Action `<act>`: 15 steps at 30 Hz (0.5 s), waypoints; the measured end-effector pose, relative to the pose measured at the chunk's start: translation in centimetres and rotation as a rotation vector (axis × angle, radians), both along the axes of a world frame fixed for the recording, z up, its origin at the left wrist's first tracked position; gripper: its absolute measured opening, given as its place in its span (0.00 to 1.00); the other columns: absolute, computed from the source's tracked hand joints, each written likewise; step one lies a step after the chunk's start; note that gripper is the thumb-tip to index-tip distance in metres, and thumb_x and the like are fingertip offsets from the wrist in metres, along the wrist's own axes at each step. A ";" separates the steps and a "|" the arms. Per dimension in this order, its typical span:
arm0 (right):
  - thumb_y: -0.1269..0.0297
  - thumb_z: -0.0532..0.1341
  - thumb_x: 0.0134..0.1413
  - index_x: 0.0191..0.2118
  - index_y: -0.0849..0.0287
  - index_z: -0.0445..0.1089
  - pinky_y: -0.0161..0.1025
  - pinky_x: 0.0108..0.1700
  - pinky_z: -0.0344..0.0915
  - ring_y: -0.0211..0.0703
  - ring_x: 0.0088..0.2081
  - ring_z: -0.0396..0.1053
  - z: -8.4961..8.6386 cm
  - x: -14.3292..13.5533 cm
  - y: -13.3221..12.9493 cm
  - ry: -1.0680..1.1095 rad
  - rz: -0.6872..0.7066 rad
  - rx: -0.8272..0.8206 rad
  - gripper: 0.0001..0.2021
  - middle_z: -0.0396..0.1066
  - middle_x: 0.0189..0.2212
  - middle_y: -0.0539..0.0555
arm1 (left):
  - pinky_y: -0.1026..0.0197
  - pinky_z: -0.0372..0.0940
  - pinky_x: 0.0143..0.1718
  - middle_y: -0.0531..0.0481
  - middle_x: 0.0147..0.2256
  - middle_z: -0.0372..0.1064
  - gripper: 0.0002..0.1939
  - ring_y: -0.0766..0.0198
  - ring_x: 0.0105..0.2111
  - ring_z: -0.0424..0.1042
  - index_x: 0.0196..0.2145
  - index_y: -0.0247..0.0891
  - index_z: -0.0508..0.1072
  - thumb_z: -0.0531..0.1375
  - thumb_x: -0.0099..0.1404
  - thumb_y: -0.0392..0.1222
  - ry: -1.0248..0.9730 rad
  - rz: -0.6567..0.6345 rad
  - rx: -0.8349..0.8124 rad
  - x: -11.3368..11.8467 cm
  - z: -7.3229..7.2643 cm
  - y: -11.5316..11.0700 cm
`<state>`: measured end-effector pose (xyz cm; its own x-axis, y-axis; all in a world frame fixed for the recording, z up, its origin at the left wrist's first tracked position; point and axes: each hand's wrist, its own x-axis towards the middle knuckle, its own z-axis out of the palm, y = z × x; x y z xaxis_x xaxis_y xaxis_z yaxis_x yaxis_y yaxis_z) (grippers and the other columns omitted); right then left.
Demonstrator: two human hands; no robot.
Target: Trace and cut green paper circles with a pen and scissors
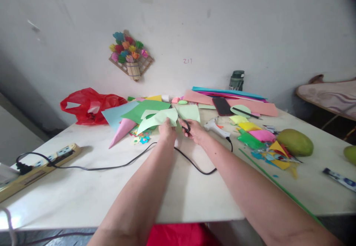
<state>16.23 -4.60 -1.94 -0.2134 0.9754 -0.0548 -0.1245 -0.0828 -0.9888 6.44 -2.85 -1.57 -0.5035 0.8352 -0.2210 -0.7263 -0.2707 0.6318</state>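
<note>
My left hand [167, 128] grips a pale green sheet of paper [160, 117] by its near edge, thumb on top. A rounded cut-out shows along the sheet's left part. In my right hand [193, 130] are black-handled scissors [186, 126], fingers through the loops. Their blades lie at the right edge of the held paper; whether they are apart I cannot make out. Behind the scissors lies another pale green piece [190, 112]. Under and left of the held sheet are a dark green sheet [136, 112], a light blue sheet [112, 117] and a pink paper cone [122, 132].
A white glue gun [217, 128] lies right of my right hand, its black cord [111, 167] crossing to a power strip [52, 162]. A phone [221, 106], paper scraps [278, 157], a green mango-like fruit [295, 142] and a green stick [278, 184] lie right; a red bag [91, 107] left.
</note>
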 end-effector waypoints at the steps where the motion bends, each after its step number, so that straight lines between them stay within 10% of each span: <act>1: 0.50 0.62 0.43 0.29 0.60 0.64 0.26 0.12 0.39 0.25 0.12 0.53 0.0 0.0 0.0 -0.002 -0.002 -0.004 0.17 0.59 0.13 0.43 | 0.68 0.68 0.29 0.46 0.35 0.71 0.07 0.66 0.33 0.72 0.35 0.35 0.68 0.55 0.60 0.27 -0.002 0.000 -0.002 0.0 0.1 0.0; 15: 0.52 0.62 0.45 0.31 0.60 0.64 0.25 0.12 0.39 0.25 0.12 0.53 0.4 -0.1 -0.3 -0.014 -0.011 -0.038 0.15 0.59 0.13 0.43 | 0.65 0.68 0.33 0.46 0.35 0.71 0.07 0.64 0.35 0.72 0.36 0.34 0.68 0.56 0.59 0.27 0.029 0.014 0.001 -0.3 -0.3 0.4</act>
<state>16.08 -4.86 -1.49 -0.2012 0.9749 -0.0952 -0.1119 -0.1194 -0.9865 6.09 -2.49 -1.85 -0.5217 0.8281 -0.2052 -0.7036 -0.2817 0.6523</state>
